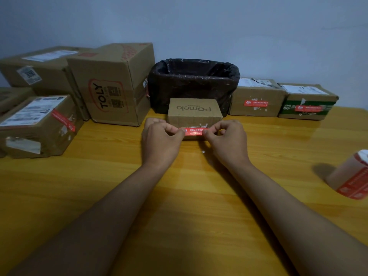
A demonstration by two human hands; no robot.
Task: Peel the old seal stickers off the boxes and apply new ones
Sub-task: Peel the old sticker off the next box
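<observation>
A makeshift parcel-packing spot in a plain room: taped cardboard boxes [111, 84] with shipping labels crowd a wooden counter [99, 176] against a bare wall [199, 22].

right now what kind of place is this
Probably a small parcel-packing spot in a room: brown cardboard shipping boxes line a yellow wooden table, with a roll of red seal stickers.

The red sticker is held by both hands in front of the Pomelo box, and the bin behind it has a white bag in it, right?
Not quite. The head view shows the bin's bag is black, not white. Both the left hand and right hand do pinch the red sticker before the Pomelo box.
</observation>
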